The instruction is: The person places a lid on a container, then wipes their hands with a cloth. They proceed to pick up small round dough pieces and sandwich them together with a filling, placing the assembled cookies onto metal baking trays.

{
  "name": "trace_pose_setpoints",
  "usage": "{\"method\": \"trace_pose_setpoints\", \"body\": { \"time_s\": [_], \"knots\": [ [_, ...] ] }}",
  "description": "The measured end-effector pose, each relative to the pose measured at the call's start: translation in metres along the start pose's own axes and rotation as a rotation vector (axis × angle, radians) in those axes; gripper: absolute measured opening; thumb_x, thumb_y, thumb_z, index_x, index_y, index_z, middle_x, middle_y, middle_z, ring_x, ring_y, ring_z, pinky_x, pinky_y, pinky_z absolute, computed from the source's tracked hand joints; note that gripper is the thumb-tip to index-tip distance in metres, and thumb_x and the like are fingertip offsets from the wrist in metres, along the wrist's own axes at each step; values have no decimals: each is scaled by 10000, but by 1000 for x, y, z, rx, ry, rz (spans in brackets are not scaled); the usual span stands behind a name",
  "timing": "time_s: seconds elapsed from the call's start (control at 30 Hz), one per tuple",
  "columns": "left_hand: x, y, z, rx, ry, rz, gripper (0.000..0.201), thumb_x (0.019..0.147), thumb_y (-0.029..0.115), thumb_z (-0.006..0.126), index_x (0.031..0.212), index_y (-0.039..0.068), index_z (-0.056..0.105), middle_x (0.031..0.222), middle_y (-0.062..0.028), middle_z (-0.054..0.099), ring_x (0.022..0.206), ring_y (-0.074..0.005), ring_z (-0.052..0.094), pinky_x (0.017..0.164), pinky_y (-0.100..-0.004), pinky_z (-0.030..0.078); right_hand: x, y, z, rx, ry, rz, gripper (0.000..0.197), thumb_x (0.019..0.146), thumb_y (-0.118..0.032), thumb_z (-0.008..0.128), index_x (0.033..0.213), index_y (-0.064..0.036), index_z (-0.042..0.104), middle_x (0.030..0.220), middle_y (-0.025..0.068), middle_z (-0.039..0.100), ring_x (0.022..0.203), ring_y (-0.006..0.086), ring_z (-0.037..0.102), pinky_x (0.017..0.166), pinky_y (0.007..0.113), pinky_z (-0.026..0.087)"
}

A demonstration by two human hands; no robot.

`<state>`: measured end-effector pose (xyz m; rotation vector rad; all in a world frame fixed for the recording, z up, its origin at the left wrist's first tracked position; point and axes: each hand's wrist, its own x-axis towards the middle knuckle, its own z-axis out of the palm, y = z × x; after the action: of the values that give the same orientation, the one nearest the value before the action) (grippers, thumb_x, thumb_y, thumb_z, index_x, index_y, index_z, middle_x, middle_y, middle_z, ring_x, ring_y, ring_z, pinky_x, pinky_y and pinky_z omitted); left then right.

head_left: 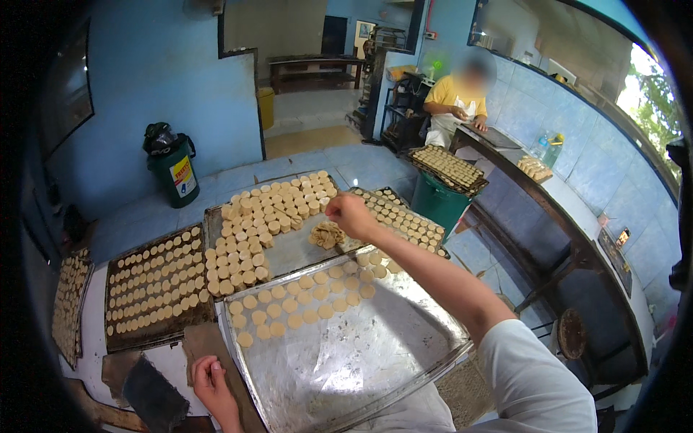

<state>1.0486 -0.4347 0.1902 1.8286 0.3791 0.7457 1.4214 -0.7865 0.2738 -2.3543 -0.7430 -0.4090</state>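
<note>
My right hand (349, 215) reaches over a metal tray (289, 254) stacked with thick round dough pieces (278, 202). Its fingers are pinched together; what they hold, if anything, is hidden. Just below it lies a crumpled lump of dough (327, 234). Closer to me, a large shiny tray (339, 375) carries rows of flat dough discs (303, 303) along its far part, with bare metal at the near part. My left hand (212, 381) is beside that tray's left edge, over a brown board (209, 339). Its fingers are curled in, and I cannot make out anything in them.
A dark tray of dough rounds (155, 281) lies left, another (408, 220) behind my right forearm. A dark cloth-like piece (154, 390) lies near left. A co-worker in yellow (447, 94) sits at the long counter (534, 191). Loaded trays (447, 169) top a green bin (435, 200).
</note>
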Motion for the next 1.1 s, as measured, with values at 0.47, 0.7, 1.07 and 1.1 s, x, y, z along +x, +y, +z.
{"method": "trace_pose_setpoints", "body": {
  "time_s": [0.47,0.7,1.07,1.1],
  "knots": [
    [-2,1,-3,6,-17,9,120,1088,57,592,1082,-37,666,1157,-85,616,966,-148,599,784,-285,522,14,14,58,-190,-259,18,71,803,-65,741,782,-60,808,858,207,770,853,395,762,777,482,607],
    [0,-6,-4,6,-39,31,116,1094,67,591,1081,-27,658,1153,-68,612,968,-141,594,780,-273,512,29,7,58,-380,-403,1,79,785,-37,732,826,0,789,909,239,768,908,419,758,788,491,608],
    [4,-5,-2,43,-45,21,133,1097,72,589,1079,-42,657,1153,-86,616,963,-143,592,803,-290,521,42,-7,63,-547,-590,9,298,790,-101,834,1064,2,776,1091,219,788,1082,369,757,893,451,626],
    [3,-5,-2,44,-49,20,135,1097,70,588,1080,-44,658,1151,-87,616,960,-143,592,801,-290,520,43,-9,63,-546,-598,15,306,792,-100,834,1075,-1,774,1101,218,786,1086,368,756,896,449,625]
  ]
}}
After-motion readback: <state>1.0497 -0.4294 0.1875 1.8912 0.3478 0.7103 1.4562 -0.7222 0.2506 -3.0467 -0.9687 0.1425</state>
